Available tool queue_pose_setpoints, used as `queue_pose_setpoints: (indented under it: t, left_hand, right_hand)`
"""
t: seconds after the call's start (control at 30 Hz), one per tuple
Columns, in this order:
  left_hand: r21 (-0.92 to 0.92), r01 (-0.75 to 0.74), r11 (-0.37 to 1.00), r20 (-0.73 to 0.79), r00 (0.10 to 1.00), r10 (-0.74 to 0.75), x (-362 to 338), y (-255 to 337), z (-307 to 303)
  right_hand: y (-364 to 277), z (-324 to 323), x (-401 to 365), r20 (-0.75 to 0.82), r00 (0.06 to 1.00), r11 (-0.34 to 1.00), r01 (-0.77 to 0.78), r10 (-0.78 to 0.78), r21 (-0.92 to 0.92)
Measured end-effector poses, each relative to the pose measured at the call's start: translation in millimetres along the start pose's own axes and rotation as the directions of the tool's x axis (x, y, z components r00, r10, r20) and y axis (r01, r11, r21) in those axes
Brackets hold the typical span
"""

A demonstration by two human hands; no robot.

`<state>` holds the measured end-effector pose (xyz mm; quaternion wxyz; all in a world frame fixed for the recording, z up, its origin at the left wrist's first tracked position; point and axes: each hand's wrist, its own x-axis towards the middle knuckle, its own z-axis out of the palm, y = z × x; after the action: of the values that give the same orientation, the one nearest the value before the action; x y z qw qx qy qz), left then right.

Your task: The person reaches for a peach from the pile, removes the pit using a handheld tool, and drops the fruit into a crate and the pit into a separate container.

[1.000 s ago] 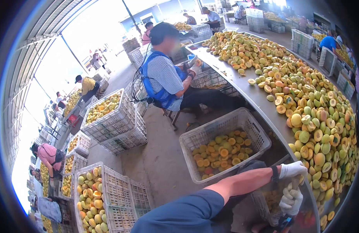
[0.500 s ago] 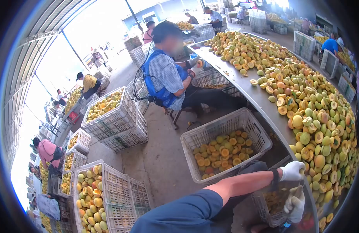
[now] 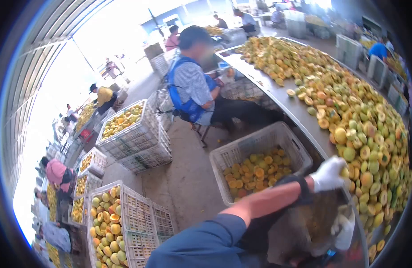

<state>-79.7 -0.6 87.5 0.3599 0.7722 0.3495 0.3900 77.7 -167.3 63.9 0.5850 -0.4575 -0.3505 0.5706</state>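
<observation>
My left hand (image 3: pixel 329 174), in a white glove with a dark band at the wrist, reaches over the near edge of the metal table (image 3: pixel 299 118). Its fingers are closed on a yellow-green apricot (image 3: pixel 344 172) beside the heap of whole and halved apricots (image 3: pixel 366 152). Lower down, my right hand (image 3: pixel 343 228), also gloved, is by the table edge with fingers curled. Motion smears it, and what it holds cannot be made out. A crate (image 3: pixel 220 172) with apricot halves (image 3: pixel 255 172) stands on the floor left of my forearm.
A co-worker (image 3: pixel 192 85) in a blue vest sits farther along the table. Stacked crates of apricots (image 3: pixel 130 138) stand on the floor at left, with another crate (image 3: pixel 139 223) nearer me. Several people work at other heaps behind.
My left hand has moved up the image along the table edge, to the apricot heap. My right hand has shifted slightly. The co-worker's hands have dropped lower.
</observation>
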Motion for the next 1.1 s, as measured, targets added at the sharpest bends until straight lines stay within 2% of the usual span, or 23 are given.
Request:
queue_pose_setpoints:
  t: [0.03, 0.07, 0.1, 0.13, 0.17, 0.2, 0.27, 0.33, 0.4, 0.47, 0.53, 0.57, 0.6, 0.63, 0.67, 0.77, 0.83, 0.9, 0.93, 0.97, 1.03, 1.07, 1.1]
  left_hand:
    - [0.097, -0.019, 0.995, -0.01, 1.0, 0.02, -2, 5, -23]
    - [0.176, -0.092, 0.98, -0.118, 0.986, 0.113, -8, 11, -45]
    - [0.25, -0.077, 0.965, -0.082, 0.992, 0.1, -11, 10, -65]
    - [0.322, -0.101, 0.941, -0.183, 0.969, 0.167, -15, -1, -77]
    - [0.449, -0.031, 0.893, -0.158, 0.981, 0.113, -20, -4, -97]
    - [0.564, -0.05, 0.824, -0.129, 0.981, 0.148, -24, -28, -113]
    - [0.719, 0.065, 0.692, -0.092, 0.996, 0.002, -40, -52, -142]
    - [0.828, 0.183, 0.53, -0.115, 0.981, -0.16, -46, -79, -157]
    - [0.841, 0.144, 0.522, -0.068, 0.985, -0.161, -36, -78, -156]
    - [0.796, 0.091, 0.598, 0.009, 0.987, -0.163, -16, -73, -139]
    - [0.671, -0.063, 0.739, 0.126, 0.992, -0.031, 10, -69, -107]
    - [0.641, -0.127, 0.757, 0.14, 0.989, 0.048, 23, -71, -86]
    - [0.653, -0.091, 0.752, 0.187, 0.981, -0.043, 37, -61, -66]
    - [0.629, -0.15, 0.763, 0.246, 0.969, -0.012, 53, -70, -46]
    - [0.65, -0.093, 0.754, 0.288, 0.949, -0.131, 67, -59, -27]
    - [0.599, -0.118, 0.792, 0.367, 0.919, -0.141, 103, -81, 22]
    - [0.647, -0.103, 0.755, 0.532, 0.77, -0.351, 121, -98, 45]
    - [0.649, -0.077, 0.757, 0.549, 0.736, -0.395, 124, -106, 59]
    - [0.659, -0.044, 0.751, 0.548, 0.713, -0.438, 129, -104, 59]
    - [0.678, -0.036, 0.734, 0.532, 0.713, -0.457, 128, -100, 58]
    - [0.695, -0.042, 0.718, 0.464, 0.788, -0.403, 122, -106, 63]
    - [0.673, -0.038, 0.739, 0.463, 0.801, -0.38, 121, -114, 64]
    - [0.65, 0.005, 0.76, 0.456, 0.798, -0.395, 117, -107, 59]
  right_hand:
    - [-7, 6, -6, -0.06, 0.997, 0.999, -0.04, 0.041, 0.02]
    - [-20, 18, -7, -0.056, 0.997, 0.993, -0.06, 0.055, -0.099]
    - [-22, 23, -7, -0.062, 0.997, 0.993, -0.044, 0.038, -0.11]
    - [-19, 16, -3, -0.018, 0.999, 0.998, -0.048, 0.048, -0.037]
    - [-19, 11, -1, -0.003, 0.996, 0.995, -0.091, 0.091, -0.041]
    - [-19, 7, -1, 0.023, 0.991, 0.991, -0.129, 0.13, -0.037]
    - [-17, 6, 0, 0.029, 0.986, 0.986, -0.162, 0.164, -0.047]
    - [-17, 7, 1, 0.017, 0.986, 0.977, -0.16, 0.164, -0.144]
    - [-20, 9, 0, 0.019, 0.984, 0.97, -0.172, 0.178, -0.171]
    - [-20, 6, -2, 0.016, 0.982, 0.964, -0.18, 0.187, -0.194]
    - [-20, 6, 1, -0.002, 0.98, 0.964, -0.196, 0.198, -0.182]
    - [-20, 7, 2, -0.002, 0.977, 0.963, -0.21, 0.212, -0.167]
    - [-20, 7, 3, -0.014, 0.977, 0.963, -0.212, 0.213, -0.167]
    - [-20, 7, 4, -0.021, 0.977, 0.961, -0.213, 0.213, -0.178]
    - [-20, 7, 5, -0.028, 0.977, 0.958, -0.213, 0.212, -0.191]
    - [-15, 1, 9, -0.074, 0.98, 0.907, -0.199, 0.185, -0.371]
    - [-12, -4, 11, -0.083, 0.982, 0.89, -0.19, 0.171, -0.416]
    - [-12, -8, 12, -0.07, 0.994, 0.841, -0.107, 0.083, -0.531]
    - [-11, -11, 13, -0.056, 0.995, 0.842, -0.095, 0.077, -0.532]
    - [-9, -14, 14, -0.079, 0.991, 0.826, -0.132, 0.106, -0.548]
    - [-11, -10, 14, -0.102, 0.987, 0.829, -0.16, 0.125, -0.536]
    - [1, -15, 18, -0.036, 0.999, 0.816, -0.01, -0.014, -0.577]
    - [-7, -10, 19, -0.064, 0.996, 0.802, -0.094, 0.07, -0.59]
